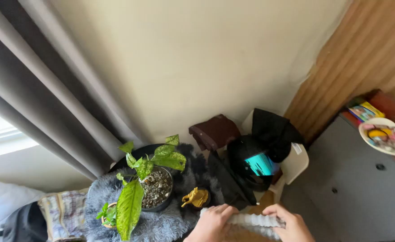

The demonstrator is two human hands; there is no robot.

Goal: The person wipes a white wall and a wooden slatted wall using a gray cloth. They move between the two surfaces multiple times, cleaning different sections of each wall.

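Observation:
My left hand [212, 222] and my right hand [287, 222] both grip a white ribbed roll of cloth [253, 220] at the bottom edge of the head view, one hand on each end. Just left of my left hand stands a small gold figurine [195, 197] on a fluffy grey-blue mat [161, 224]. A potted plant with spotted green leaves [155, 183] sits on the same mat, further left.
A black helmet with a teal visor [256, 166] and dark cloth rest on a white chair [296, 163]. A dark brown box [214, 131] stands behind. Grey curtains [40, 89] hang at left. A grey cabinet [354, 188] with a plate [386, 136] stands at right.

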